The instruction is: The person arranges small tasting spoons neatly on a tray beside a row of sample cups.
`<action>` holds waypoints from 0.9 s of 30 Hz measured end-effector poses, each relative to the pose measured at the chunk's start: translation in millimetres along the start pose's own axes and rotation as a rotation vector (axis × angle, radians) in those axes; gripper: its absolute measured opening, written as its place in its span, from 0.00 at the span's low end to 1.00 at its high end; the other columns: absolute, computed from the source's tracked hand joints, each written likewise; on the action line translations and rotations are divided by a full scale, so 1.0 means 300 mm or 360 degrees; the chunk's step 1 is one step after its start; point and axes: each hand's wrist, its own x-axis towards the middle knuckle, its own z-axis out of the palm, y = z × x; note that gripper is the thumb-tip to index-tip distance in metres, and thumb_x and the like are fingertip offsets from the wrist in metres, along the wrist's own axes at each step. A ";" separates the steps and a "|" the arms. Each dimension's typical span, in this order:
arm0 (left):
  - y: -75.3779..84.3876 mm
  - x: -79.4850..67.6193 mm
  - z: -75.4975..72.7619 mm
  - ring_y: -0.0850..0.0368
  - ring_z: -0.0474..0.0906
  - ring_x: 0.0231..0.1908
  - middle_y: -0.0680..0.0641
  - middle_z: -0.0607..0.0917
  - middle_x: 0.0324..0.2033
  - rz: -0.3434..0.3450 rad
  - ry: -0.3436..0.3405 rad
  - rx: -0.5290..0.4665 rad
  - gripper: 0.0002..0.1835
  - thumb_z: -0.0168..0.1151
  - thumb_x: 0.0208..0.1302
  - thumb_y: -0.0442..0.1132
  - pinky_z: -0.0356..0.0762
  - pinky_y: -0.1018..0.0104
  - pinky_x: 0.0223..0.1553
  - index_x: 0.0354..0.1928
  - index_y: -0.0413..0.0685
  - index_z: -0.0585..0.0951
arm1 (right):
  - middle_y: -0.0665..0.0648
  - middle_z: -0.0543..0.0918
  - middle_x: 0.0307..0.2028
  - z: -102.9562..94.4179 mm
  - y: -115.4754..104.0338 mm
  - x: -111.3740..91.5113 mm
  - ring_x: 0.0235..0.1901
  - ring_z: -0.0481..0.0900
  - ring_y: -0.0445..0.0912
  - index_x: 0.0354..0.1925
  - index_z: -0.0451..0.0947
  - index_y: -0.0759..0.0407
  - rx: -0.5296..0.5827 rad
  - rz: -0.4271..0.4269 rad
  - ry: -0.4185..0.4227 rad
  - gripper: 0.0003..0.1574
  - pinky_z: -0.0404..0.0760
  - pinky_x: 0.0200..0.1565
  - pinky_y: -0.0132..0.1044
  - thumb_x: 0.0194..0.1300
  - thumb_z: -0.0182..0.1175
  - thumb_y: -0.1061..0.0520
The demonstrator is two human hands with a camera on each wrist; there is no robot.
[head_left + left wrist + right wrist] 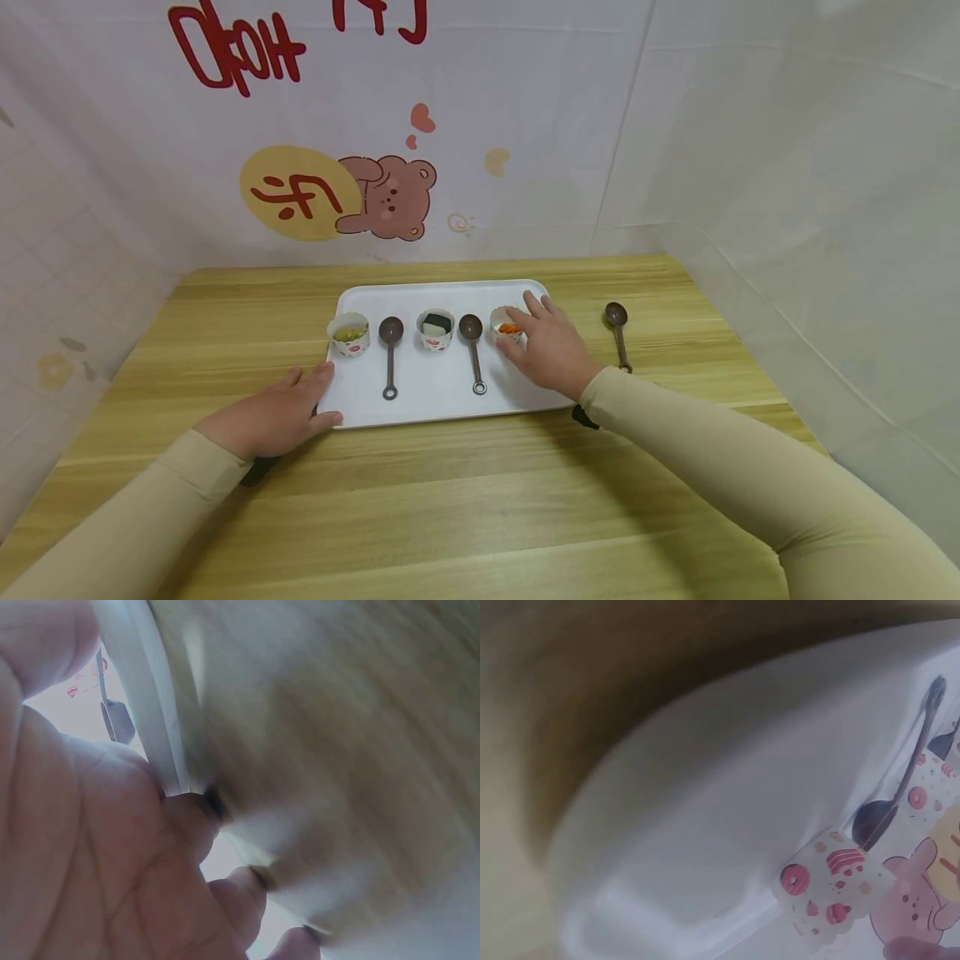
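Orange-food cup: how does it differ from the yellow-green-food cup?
The orange-food cup is partly covered by the right hand; the yellow-green-food cup has no hand over it. In the head view, the orange-food cup stands toward the right end of the white tray, the yellow-green-food cup by its left. Both are pale, printed cups.

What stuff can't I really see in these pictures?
Head: right end of the white tray, partly hidden by the right hand.
Head: highest red writing, cut off by the top edge.
Left wrist: wood grain of the table, blurred.
Right wrist: inside of the nearest cup, hidden by its wall.
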 end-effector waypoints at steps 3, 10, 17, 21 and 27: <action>-0.001 -0.001 0.002 0.18 0.47 0.78 0.29 0.54 0.81 -0.0002 0.0002 0.0003 0.51 0.53 0.78 0.64 0.57 0.27 0.74 0.82 0.31 0.50 | 0.72 0.59 0.80 0.001 0.009 -0.002 0.80 0.53 0.72 0.78 0.68 0.53 -0.0035 0.0018 -0.0031 0.41 0.53 0.80 0.65 0.78 0.56 0.35; -0.001 -0.003 0.004 0.18 0.48 0.77 0.28 0.55 0.81 0.0004 0.0010 0.0012 0.51 0.53 0.78 0.65 0.58 0.27 0.74 0.82 0.31 0.50 | 0.69 0.54 0.83 0.005 0.033 -0.004 0.82 0.48 0.71 0.80 0.65 0.51 -0.0071 0.0056 -0.0059 0.47 0.51 0.79 0.71 0.75 0.54 0.28; -0.007 0.000 0.007 0.18 0.47 0.77 0.29 0.54 0.81 0.0010 0.0011 0.0007 0.51 0.53 0.78 0.64 0.58 0.28 0.74 0.82 0.31 0.50 | 0.67 0.48 0.84 0.004 0.047 -0.009 0.83 0.43 0.71 0.83 0.59 0.48 -0.0083 0.0103 -0.0116 0.53 0.45 0.78 0.74 0.73 0.53 0.23; -0.009 0.005 0.009 0.19 0.47 0.78 0.29 0.53 0.82 0.0003 0.0002 -0.0005 0.51 0.52 0.79 0.64 0.57 0.27 0.75 0.83 0.32 0.49 | 0.66 0.45 0.85 0.003 0.053 -0.010 0.83 0.40 0.71 0.84 0.56 0.47 -0.0103 0.0144 -0.0149 0.55 0.43 0.78 0.74 0.72 0.52 0.22; -0.016 0.008 0.013 0.18 0.47 0.78 0.29 0.53 0.81 0.0007 0.0009 -0.0007 0.51 0.52 0.78 0.65 0.57 0.27 0.74 0.83 0.32 0.49 | 0.66 0.45 0.85 0.001 0.066 -0.010 0.83 0.39 0.72 0.84 0.56 0.46 -0.0118 0.0175 -0.0156 0.55 0.42 0.77 0.75 0.72 0.53 0.22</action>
